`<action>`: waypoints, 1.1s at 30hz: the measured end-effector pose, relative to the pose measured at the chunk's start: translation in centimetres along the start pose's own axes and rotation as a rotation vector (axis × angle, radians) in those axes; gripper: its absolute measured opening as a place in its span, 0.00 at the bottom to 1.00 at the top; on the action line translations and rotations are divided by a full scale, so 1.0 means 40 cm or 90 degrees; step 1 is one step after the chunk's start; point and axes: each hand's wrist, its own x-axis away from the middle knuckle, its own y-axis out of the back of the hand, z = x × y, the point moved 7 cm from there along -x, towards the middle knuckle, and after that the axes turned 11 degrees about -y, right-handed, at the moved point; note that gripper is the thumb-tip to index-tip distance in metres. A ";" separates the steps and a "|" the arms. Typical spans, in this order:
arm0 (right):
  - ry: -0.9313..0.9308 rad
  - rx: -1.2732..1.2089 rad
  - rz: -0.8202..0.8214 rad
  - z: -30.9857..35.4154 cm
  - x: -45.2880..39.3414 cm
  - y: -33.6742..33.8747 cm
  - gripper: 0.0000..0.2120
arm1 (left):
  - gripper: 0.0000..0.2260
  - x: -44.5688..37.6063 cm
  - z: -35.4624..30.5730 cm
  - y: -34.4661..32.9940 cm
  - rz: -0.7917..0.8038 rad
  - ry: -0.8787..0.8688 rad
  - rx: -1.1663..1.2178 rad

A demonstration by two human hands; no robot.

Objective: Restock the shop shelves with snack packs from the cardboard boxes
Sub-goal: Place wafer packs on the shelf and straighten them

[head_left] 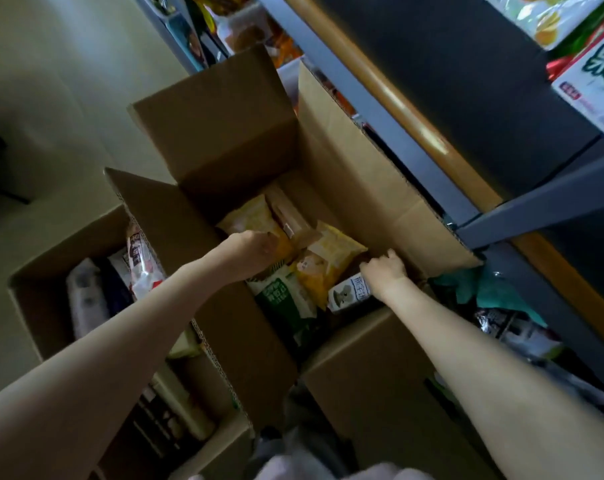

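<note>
**Head view: both hands in the open box, packs below and ahead of them**

Head view, left to right. A second cardboard box stands at far left, holding white and red packs; no hand is near it. The left hand reaches into the main cardboard box, fingers curled down onto a yellow snack pack at the box's left inner side; grip appears closed on the pack's near edge, though the fingertips are hidden. A green-and-white pack lies just below that wrist. A second yellow pack lies between the two hands, its long axis running diagonally from near-left to far-right. The right hand rests at this pack's right end, fingers bent over it or over the small white carton beside it; cannot tell which. The shelves rise at right, nearest the right arm. Judgement: lifted packs must travel up and rightward.
</note>
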 end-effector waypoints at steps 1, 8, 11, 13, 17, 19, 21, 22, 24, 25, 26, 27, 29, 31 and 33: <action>0.006 -0.002 -0.013 -0.001 0.006 0.016 0.18 | 0.13 -0.002 0.010 0.001 -0.014 0.021 0.016; 0.074 -0.404 -0.131 -0.097 0.191 0.255 0.17 | 0.17 0.034 -0.047 0.051 -0.065 -0.030 0.150; 0.080 -0.500 -0.173 -0.182 0.361 0.380 0.18 | 0.36 0.096 -0.144 0.090 -0.067 -0.140 0.007; 0.073 -0.525 -0.212 -0.236 0.500 0.452 0.17 | 0.38 0.170 -0.225 0.107 -0.046 -0.205 0.038; 0.054 -0.628 -0.296 -0.342 0.797 0.548 0.21 | 0.30 0.358 -0.380 0.172 -0.043 -0.351 0.119; 0.034 -0.696 -0.349 -0.388 0.932 0.568 0.24 | 0.30 0.457 -0.453 0.188 0.024 -0.415 0.189; 0.008 -0.747 -0.422 -0.432 1.062 0.573 0.25 | 0.29 0.539 -0.533 0.200 0.082 -0.466 0.265; 0.000 -0.768 -0.448 -0.453 1.124 0.569 0.24 | 0.28 0.573 -0.574 0.207 0.090 -0.490 0.285; -0.029 -0.786 -0.470 -0.498 1.236 0.545 0.23 | 0.28 0.633 -0.663 0.215 0.105 -0.542 0.308; -0.053 -0.786 -0.466 -0.520 1.288 0.526 0.24 | 0.29 0.658 -0.707 0.215 0.115 -0.564 0.306; -0.076 -0.787 -0.460 -0.540 1.334 0.502 0.25 | 0.28 0.681 -0.750 0.213 0.125 -0.585 0.303; -0.099 -0.793 -0.459 -0.559 1.377 0.476 0.25 | 0.26 0.704 -0.790 0.210 0.132 -0.603 0.303; -0.131 -0.816 -0.482 -0.586 1.455 0.428 0.24 | 0.18 0.740 -0.865 0.205 0.106 -0.632 0.298; -0.183 -0.810 -0.528 -0.611 1.512 0.385 0.22 | 0.15 0.774 -0.938 0.197 0.041 -0.677 0.250; -0.246 -0.771 -0.602 -0.645 1.553 0.353 0.17 | 0.18 0.794 -1.004 0.190 -0.043 -0.724 0.184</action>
